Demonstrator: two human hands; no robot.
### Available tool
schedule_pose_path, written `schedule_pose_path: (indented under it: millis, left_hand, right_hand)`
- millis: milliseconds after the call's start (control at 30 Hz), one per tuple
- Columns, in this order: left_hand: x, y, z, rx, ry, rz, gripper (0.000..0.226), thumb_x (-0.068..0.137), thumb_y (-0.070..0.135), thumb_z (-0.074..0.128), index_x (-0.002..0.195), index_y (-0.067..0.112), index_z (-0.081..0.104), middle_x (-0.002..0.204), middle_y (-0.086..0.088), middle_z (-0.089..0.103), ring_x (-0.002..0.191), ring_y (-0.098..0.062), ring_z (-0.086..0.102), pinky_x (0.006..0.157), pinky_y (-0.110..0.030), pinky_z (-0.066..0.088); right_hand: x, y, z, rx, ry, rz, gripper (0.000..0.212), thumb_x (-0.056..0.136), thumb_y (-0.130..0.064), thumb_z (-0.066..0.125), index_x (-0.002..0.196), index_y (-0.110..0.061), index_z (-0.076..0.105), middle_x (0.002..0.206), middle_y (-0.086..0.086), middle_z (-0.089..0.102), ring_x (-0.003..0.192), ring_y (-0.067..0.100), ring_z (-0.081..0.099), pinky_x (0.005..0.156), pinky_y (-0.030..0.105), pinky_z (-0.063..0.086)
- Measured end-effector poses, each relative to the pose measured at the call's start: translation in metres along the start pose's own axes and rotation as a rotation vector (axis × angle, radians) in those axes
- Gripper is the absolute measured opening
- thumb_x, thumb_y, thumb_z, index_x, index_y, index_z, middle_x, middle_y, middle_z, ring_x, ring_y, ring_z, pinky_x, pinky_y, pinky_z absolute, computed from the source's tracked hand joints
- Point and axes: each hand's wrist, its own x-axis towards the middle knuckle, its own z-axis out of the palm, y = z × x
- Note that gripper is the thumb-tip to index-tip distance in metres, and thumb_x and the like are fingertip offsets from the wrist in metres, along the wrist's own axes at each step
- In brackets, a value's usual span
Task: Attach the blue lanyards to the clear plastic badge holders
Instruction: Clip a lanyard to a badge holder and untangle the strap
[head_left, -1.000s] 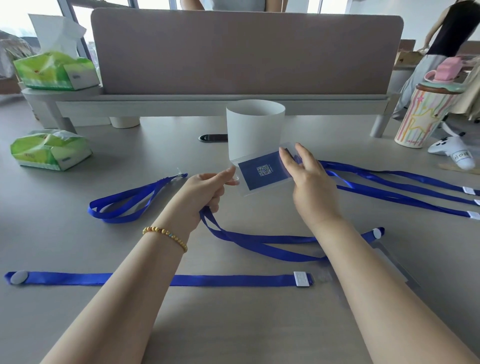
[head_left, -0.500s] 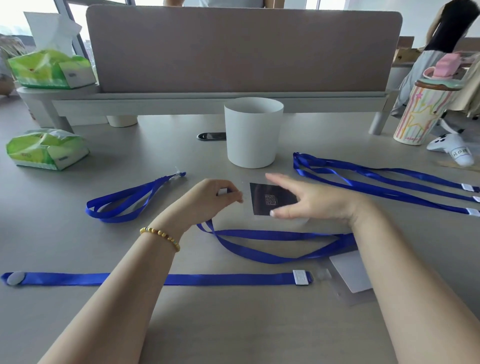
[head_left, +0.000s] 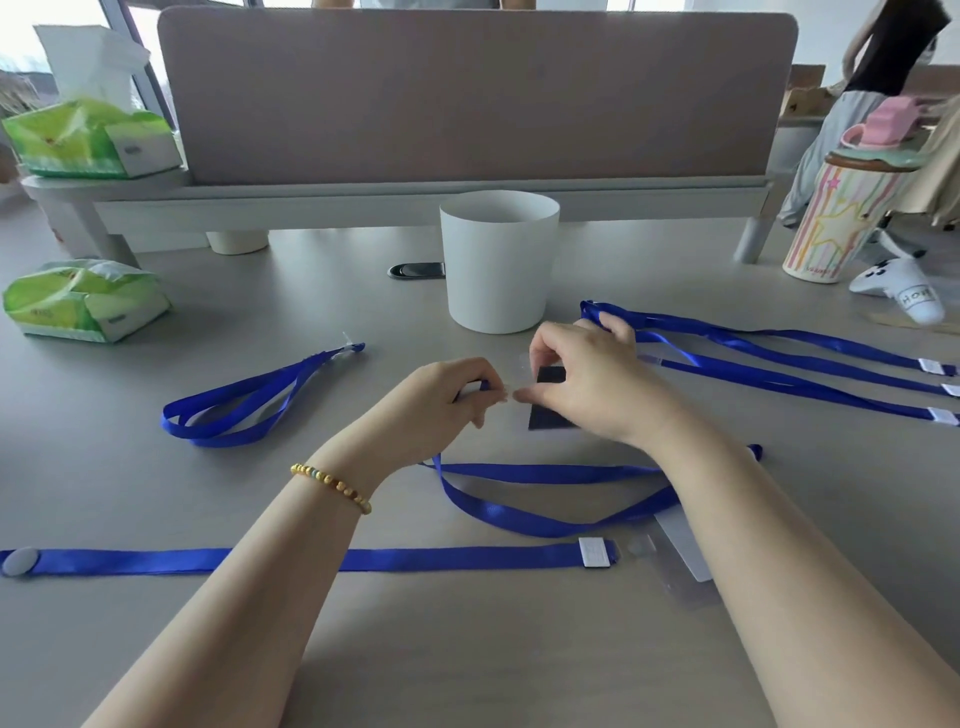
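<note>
Grey desk surface, backed by a taupe partition screen; white cup taken as landmark.

Item 1. Left hand, just in front of the cup: fingers pinched shut on the end of a blue lanyard, whose loop trailed toward the viewer under the right forearm.

Item 2. Right hand, in front and slightly right of the cup: fingertips pressed on the top edge of a clear badge holder lying flat on the desk, a dark card inside. Thumb tips of both hands nearly met at the holder's slot; whether the clip had entered the slot could not be told.

Item 3. Finished-looking lanyard with clip, left of the cup.

Item 4. Three lanyards, right of the cup, white tags at their far ends.

Item 5. Flat lanyard strap, well in front of the cup, with a second holder at its right end, partly hidden by the forearm.

Item 6. Green tissue packs, far left.

Risk, as judged: the holder was thin and slick, so it could slide under fingertip pressure and the clip miss the slot. The forearm lying over the loop could drag it and pull the end from the pinch.
</note>
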Motion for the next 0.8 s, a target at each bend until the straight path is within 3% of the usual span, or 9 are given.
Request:
schedule_pose_path:
  millis: [100, 200, 367, 500, 600, 733, 800]
  left_hand:
    - [0.001, -0.003, 0.001, -0.020, 0.098, 0.016, 0.011, 0.092, 0.023, 0.051, 0.087, 0.024, 0.061, 0.067, 0.011, 0.062, 0.046, -0.005, 0.043, 0.046, -0.012, 0.033]
    - [0.003, -0.005, 0.002, -0.016, 0.130, 0.002, 0.011, 0.092, 0.023, 0.051, 0.088, 0.024, 0.062, 0.068, 0.014, 0.064, 0.048, -0.006, 0.044, 0.048, -0.014, 0.035]
    - [0.002, -0.005, 0.003, -0.006, 0.105, -0.006, 0.011, 0.092, 0.023, 0.052, 0.086, 0.025, 0.061, 0.068, 0.016, 0.063, 0.050, -0.001, 0.047, 0.050, -0.010, 0.036]
    - [0.001, -0.004, 0.001, -0.052, 0.099, -0.008, 0.011, 0.091, 0.023, 0.053, 0.084, 0.026, 0.061, 0.068, 0.016, 0.064, 0.056, -0.005, 0.047, 0.058, -0.019, 0.039]
    - [0.001, -0.002, 0.001, -0.050, 0.106, -0.018, 0.012, 0.091, 0.022, 0.053, 0.085, 0.025, 0.063, 0.068, 0.019, 0.063, 0.057, -0.001, 0.050, 0.057, -0.014, 0.040]
    - [-0.001, 0.002, 0.001, -0.067, 0.121, -0.051, 0.014, 0.091, 0.021, 0.053, 0.083, 0.025, 0.064, 0.068, 0.018, 0.065, 0.079, -0.030, 0.060, 0.073, -0.036, 0.050]
    - [-0.001, 0.002, 0.000, -0.067, 0.121, -0.049, 0.015, 0.091, 0.021, 0.053, 0.085, 0.024, 0.066, 0.069, 0.018, 0.065, 0.080, -0.032, 0.060, 0.075, -0.037, 0.050]
  right_hand:
    - [0.003, -0.003, 0.006, -0.106, 0.104, -0.078, 0.020, 0.086, -0.028, 0.062, 0.085, -0.019, 0.045, 0.080, -0.007, 0.055, 0.084, 0.016, 0.051, 0.114, 0.036, 0.008]
    - [0.006, -0.002, 0.013, -0.143, 0.163, -0.143, 0.014, 0.088, -0.023, 0.059, 0.101, -0.017, 0.058, 0.088, -0.007, 0.057, 0.095, 0.017, 0.054, 0.111, 0.033, 0.013]
    - [0.010, 0.002, 0.017, -0.162, 0.130, -0.180, 0.017, 0.090, -0.024, 0.056, 0.100, -0.017, 0.068, 0.099, 0.001, 0.062, 0.096, 0.022, 0.051, 0.094, 0.035, 0.031]
    - [0.010, 0.003, 0.017, -0.119, 0.113, -0.188, 0.021, 0.092, -0.027, 0.054, 0.103, -0.020, 0.070, 0.098, -0.001, 0.062, 0.089, 0.016, 0.044, 0.089, 0.034, 0.033]
    - [0.009, 0.003, 0.017, -0.117, 0.120, -0.194, 0.021, 0.091, -0.027, 0.054, 0.100, -0.020, 0.071, 0.096, -0.002, 0.062, 0.085, 0.012, 0.039, 0.088, 0.034, 0.033]
    - [0.009, 0.001, 0.019, -0.134, 0.145, -0.197, 0.019, 0.091, -0.027, 0.054, 0.095, -0.020, 0.071, 0.095, -0.003, 0.063, 0.092, 0.019, 0.050, 0.087, 0.035, 0.032]
    - [0.008, 0.000, 0.019, -0.133, 0.143, -0.201, 0.019, 0.091, -0.027, 0.054, 0.096, -0.020, 0.071, 0.096, -0.004, 0.064, 0.093, 0.019, 0.050, 0.087, 0.035, 0.032]
